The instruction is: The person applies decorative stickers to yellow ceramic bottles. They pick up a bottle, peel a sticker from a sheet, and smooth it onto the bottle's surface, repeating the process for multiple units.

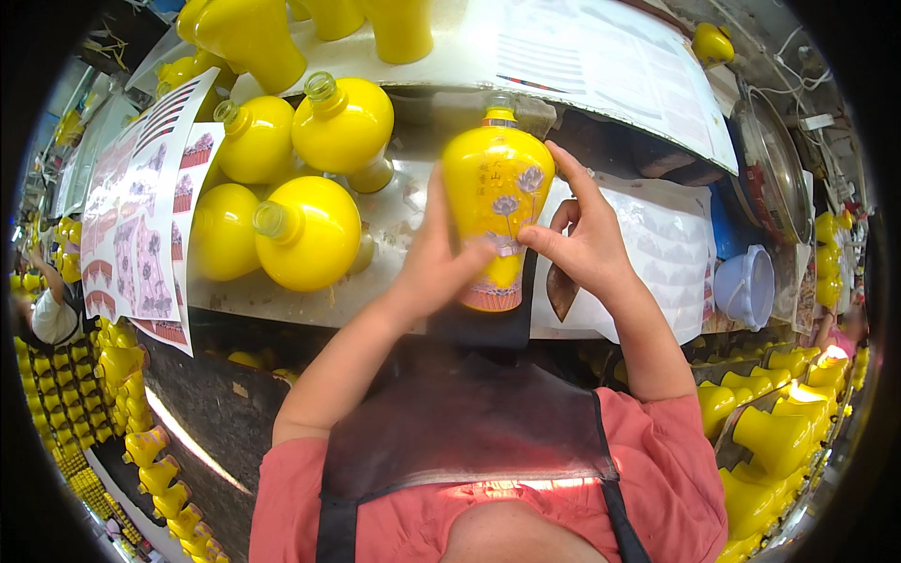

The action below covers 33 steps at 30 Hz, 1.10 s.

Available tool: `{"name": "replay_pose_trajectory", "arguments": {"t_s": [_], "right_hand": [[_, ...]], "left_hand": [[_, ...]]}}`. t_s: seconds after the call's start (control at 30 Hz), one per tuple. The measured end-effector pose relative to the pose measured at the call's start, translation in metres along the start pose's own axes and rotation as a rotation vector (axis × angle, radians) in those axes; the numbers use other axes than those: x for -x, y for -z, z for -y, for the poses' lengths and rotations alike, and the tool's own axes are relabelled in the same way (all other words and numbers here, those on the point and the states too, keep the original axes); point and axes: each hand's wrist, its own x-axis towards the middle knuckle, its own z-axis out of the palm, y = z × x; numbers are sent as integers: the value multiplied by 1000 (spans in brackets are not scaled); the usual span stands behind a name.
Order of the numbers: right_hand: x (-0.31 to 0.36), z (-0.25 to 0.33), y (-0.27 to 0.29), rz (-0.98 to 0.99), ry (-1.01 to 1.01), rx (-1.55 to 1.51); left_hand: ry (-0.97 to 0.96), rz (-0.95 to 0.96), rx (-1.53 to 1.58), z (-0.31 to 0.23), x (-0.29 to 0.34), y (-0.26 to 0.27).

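Note:
I hold a yellow vase-shaped bottle (496, 178) upright in front of me over the workbench edge. It carries a flower decal and a pink patterned band at its foot. My left hand (434, 253) grips its left side, thumb across the lower front. My right hand (580, 230) holds the right side, with the index finger up on the shoulder by the flower and the thumb pressing the decal near the middle.
Several plain yellow bottles (305, 230) lie on the bench (282, 296) to the left. Decal sheets (141, 216) hang at the far left, and a white sheet (671, 249) lies on the right by a pale blue bowl (746, 286). More yellow bottles (774, 436) fill racks lower right and left.

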Motion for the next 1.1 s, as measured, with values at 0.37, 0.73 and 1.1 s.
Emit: {"name": "replay_pose_trajectory", "arguments": {"t_s": [0.37, 0.73, 1.1], "right_hand": [[-35, 41, 19, -37, 479, 486], [-37, 51, 19, 58, 411, 612], [12, -9, -8, 32, -48, -182]], "left_hand": [[-370, -126, -751, -13, -16, 15], [-278, -100, -454, -1, -25, 8], [-600, -165, -710, -14, -32, 23]]}}
